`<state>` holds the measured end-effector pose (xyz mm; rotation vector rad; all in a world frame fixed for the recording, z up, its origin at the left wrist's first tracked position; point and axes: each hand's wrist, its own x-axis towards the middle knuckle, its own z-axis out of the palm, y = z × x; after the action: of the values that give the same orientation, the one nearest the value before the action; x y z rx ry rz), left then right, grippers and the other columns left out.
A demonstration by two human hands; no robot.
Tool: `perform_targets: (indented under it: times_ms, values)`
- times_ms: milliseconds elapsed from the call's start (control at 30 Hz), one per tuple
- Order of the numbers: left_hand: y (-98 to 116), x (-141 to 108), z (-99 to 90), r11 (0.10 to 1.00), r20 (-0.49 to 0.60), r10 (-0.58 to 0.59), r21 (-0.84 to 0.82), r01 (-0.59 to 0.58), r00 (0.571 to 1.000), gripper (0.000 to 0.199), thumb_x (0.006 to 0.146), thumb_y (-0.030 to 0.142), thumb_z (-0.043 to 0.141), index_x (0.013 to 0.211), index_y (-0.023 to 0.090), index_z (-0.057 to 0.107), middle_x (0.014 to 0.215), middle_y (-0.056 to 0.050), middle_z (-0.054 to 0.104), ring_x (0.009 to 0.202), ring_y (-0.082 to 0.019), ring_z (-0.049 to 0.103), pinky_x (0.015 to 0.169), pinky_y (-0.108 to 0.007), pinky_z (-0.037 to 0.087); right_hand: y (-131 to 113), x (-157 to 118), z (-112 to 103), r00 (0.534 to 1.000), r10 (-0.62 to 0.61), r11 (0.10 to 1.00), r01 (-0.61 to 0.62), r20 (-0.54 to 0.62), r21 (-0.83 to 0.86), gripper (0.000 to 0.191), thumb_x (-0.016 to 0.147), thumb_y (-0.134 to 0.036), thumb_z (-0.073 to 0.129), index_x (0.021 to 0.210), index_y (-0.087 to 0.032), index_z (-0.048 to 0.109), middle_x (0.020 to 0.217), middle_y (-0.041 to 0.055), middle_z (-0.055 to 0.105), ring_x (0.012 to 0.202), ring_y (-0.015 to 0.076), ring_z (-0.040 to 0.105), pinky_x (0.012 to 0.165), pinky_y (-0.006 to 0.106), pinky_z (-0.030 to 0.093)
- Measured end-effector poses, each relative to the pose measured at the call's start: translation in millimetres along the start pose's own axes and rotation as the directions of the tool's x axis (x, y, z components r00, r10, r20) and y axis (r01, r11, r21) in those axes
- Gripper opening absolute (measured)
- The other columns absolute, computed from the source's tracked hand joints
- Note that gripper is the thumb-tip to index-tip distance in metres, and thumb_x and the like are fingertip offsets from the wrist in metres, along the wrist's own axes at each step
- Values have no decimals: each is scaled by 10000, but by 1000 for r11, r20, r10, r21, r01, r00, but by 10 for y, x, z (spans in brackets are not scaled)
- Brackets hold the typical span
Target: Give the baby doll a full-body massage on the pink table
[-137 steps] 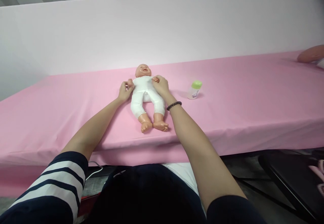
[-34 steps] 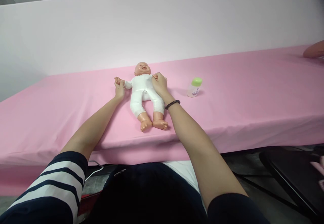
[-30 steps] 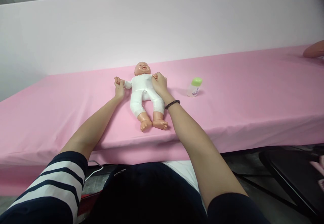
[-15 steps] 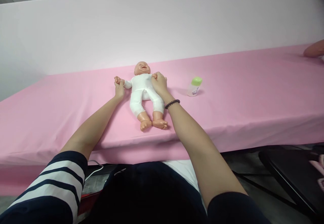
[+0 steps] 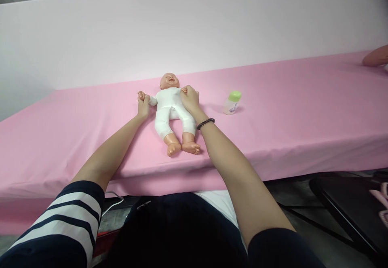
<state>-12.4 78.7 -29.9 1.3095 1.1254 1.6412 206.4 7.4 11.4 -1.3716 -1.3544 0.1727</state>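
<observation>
A baby doll (image 5: pixel 171 99) with a white cloth body lies on its back on the pink-covered table (image 5: pixel 273 114), its feet toward me. My left hand (image 5: pixel 143 107) is closed around the doll's hand and wrist on the left side, with the small fingers showing above mine. On the other side my right hand (image 5: pixel 191 99) is closed on the doll's other hand, which it mostly hides. A dark beaded bracelet (image 5: pixel 206 123) circles my right wrist. To the right of that hand, apart from it, stands a clear bottle (image 5: pixel 232 104) with a green cap.
A pale wall panel (image 5: pixel 194 29) rises behind the table. At the far right edge, part of a skin-toned limb (image 5: pixel 376 57) shows on the cloth. A black chair (image 5: pixel 345 207) stands below at the right, and a white cable (image 5: pixel 112 203) hangs under the table's front edge.
Both hands keep their hold on the doll's hands. The doll's hand on the left, in my left hand, has shifted very slightly inward; otherwise only the view has moved a little.
</observation>
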Motion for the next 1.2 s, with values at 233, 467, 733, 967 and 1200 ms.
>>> perform_targets:
  times_ms: [233,467,733,967,1200]
  values:
    - [-34,14,-12,1000,23,22,14,-23,999,247,1002,399,598,1153,242,481,1254,-102,570,1255,-235,579,1085,-393,471,-21,0,-18,1000,11,1000,-10,15,-11,105,871,-157,465,809,-241,476,913,46,662,980,251,600,1063,459,393]
    - [-135,98,-20,996,60,79,47,-82,995,226,1002,413,599,1076,246,467,1203,-83,555,1215,-227,563,1096,-427,465,-4,9,-4,1000,8,999,-8,4,-35,107,889,-178,470,805,-244,475,910,45,666,963,250,604,1062,461,398]
    - [-181,129,-40,992,86,121,33,-124,989,256,994,440,613,1034,247,451,1154,-81,541,1197,-234,556,1093,-443,463,-33,2,-18,1000,9,998,-8,17,-68,123,897,-163,452,807,-243,477,935,55,672,989,256,611,1058,460,398]
    - [-220,158,-26,988,83,148,26,-151,985,233,992,405,614,982,247,443,1090,-62,528,1141,-217,567,1060,-419,479,-52,-2,-41,998,29,994,-24,48,-109,116,913,-167,442,837,-239,494,987,67,684,1026,259,620,1049,447,406]
    - [-272,186,-20,985,82,170,9,-171,982,267,985,416,625,935,248,424,1007,-35,489,1058,-202,568,1018,-405,494,-19,7,-27,999,5,995,-2,40,-98,103,906,-175,455,836,-242,492,962,55,682,1005,253,616,1048,451,413]
